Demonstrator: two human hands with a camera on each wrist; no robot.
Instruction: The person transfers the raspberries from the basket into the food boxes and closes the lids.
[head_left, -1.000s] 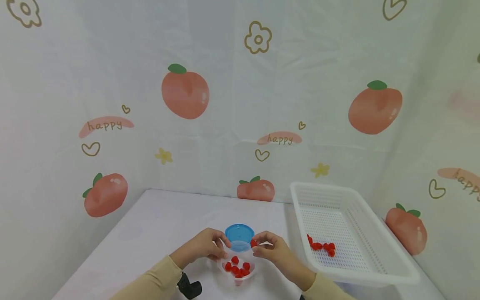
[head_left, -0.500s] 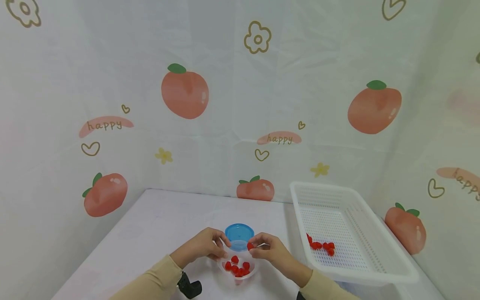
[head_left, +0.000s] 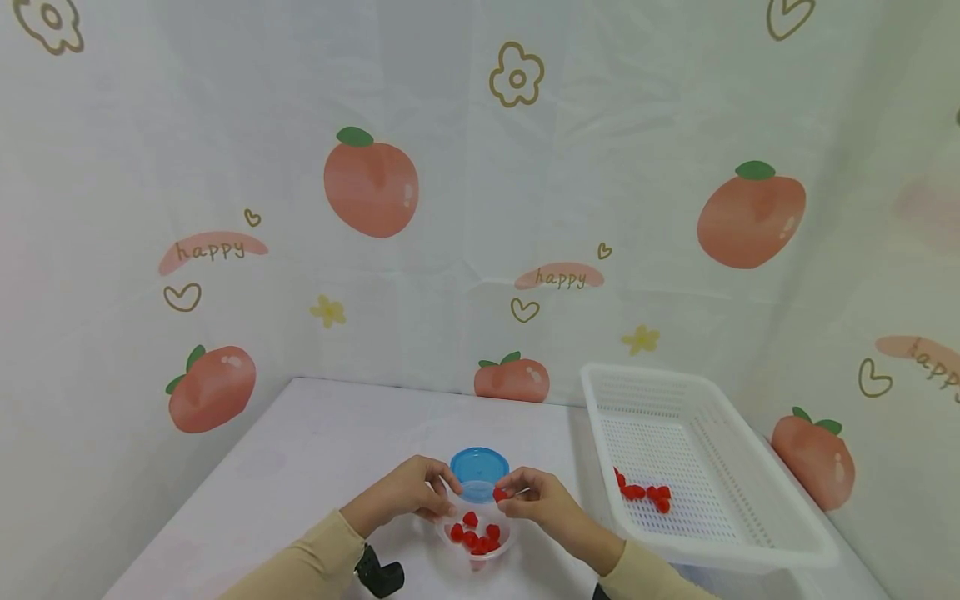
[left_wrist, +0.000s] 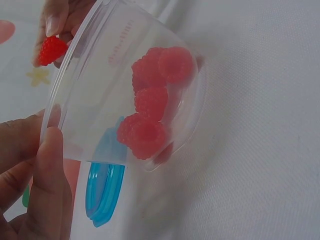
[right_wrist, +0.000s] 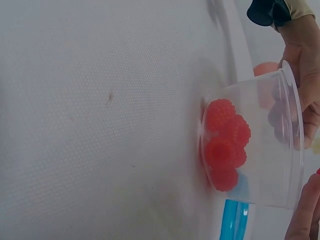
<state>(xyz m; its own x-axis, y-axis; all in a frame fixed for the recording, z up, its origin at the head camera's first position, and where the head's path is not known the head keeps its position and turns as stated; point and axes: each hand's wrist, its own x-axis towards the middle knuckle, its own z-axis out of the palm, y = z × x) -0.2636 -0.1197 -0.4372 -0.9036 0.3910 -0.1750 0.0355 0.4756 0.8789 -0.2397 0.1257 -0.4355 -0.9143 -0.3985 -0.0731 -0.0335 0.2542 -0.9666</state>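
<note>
A clear plastic tub (left_wrist: 95,120) stands on the table with several red raspberries (head_left: 470,538) in its bottom. My left hand (head_left: 416,490) pinches the tub's rim on its left side, thumb and fingers on either side of the wall, as the left wrist view shows. Over the far right part of the rim, my right hand (head_left: 542,504) pinches a single raspberry (left_wrist: 52,50) between thumb and fingertips. In the right wrist view only the fingers (right_wrist: 306,210) of that hand show, with a sliver of red at the edge.
Just behind the tub lies a blue lid (head_left: 479,463) on the table (head_left: 360,417). To the right stands a white perforated basket (head_left: 667,400) with several more raspberries (head_left: 651,493) near its left wall. A patterned curtain (head_left: 435,317) hangs behind the table.
Between the first and second frames, my right hand shifted slightly left with the raspberry, further over the tub's rim. Since then it has hardly moved. My left hand stays on the rim.
</note>
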